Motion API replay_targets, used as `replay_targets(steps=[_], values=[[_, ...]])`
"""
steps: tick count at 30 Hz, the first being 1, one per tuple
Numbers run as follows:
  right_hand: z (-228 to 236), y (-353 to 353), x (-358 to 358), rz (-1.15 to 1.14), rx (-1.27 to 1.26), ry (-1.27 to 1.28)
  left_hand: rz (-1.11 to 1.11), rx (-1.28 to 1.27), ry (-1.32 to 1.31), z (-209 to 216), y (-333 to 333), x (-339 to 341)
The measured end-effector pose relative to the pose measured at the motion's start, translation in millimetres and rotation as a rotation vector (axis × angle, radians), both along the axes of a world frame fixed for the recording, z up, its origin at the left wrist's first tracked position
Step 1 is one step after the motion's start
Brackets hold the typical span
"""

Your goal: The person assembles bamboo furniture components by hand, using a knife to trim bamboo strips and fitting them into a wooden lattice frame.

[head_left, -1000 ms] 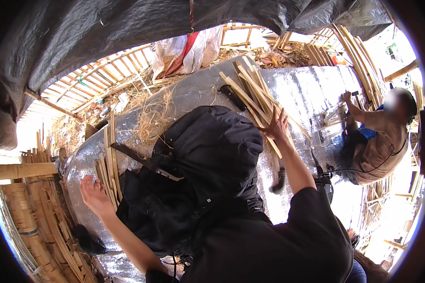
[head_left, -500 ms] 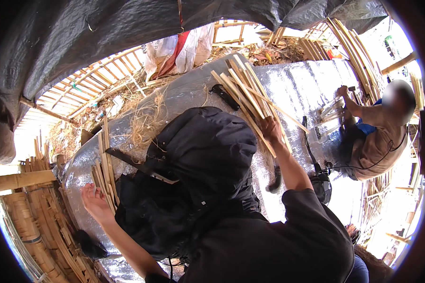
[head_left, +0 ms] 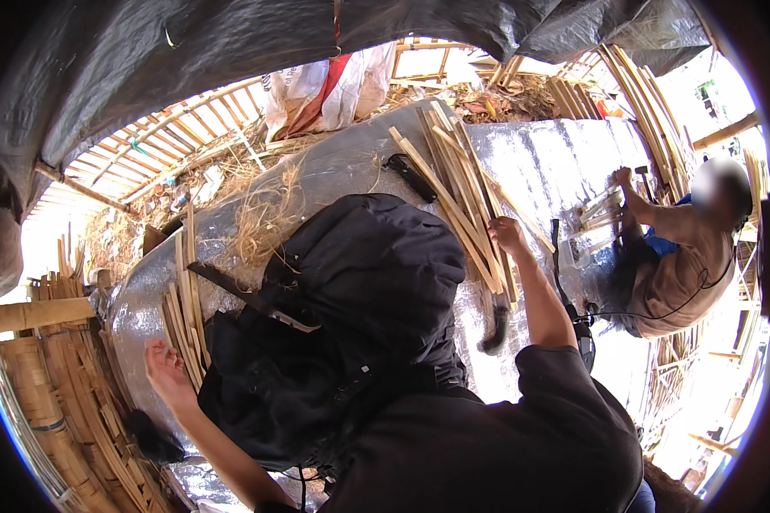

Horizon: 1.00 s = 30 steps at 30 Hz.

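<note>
My right hand (head_left: 508,234) is closed at the right edge of a loose bundle of split bamboo strips (head_left: 458,175), with its fingers around one strip that runs down past them. Part of that grip is hidden. Off to the left, my left hand (head_left: 169,374) holds nothing; its fingers are loosely bent and apart. Beside it lies a smaller group of bamboo strips (head_left: 180,316). A long dark blade (head_left: 231,286) rests against the dark cloth over my legs (head_left: 364,265). Below the bundle, a dark curved handle (head_left: 494,329) lies on the silvery sheet (head_left: 547,154).
At right another person (head_left: 680,265) sits working with a hammer-like tool (head_left: 642,175). Fibre shavings (head_left: 261,218) and a black sheathed object (head_left: 411,177) lie ahead of me. Bamboo stacks (head_left: 56,385) stand at left, and a dark tarp (head_left: 231,51) hangs overhead.
My right hand has moved right and slightly nearer, and strips in the bundle have shifted, one now reaching lower toward the curved handle. My left hand has barely moved.
</note>
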State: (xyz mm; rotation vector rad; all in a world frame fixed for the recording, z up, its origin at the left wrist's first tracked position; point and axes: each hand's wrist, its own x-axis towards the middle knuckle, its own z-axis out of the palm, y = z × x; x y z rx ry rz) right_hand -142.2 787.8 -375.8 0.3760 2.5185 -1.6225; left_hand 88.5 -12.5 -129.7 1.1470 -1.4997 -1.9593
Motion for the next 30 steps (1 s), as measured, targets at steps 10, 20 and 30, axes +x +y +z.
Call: replay_targets(steps=[10, 20, 30], values=[[75, -96, -4, -0.070, 0.587, 0.030, 0.032, -0.020, -0.009, 17, 10, 9], [99, -106, 14, 0.052, 0.661, -0.121, 0.018, -0.062, -0.012, 15, 10, 2], [127, -110, 49, -0.089, -0.290, -0.400, -0.043, 0.000, 0.016, 6, 25, -15]])
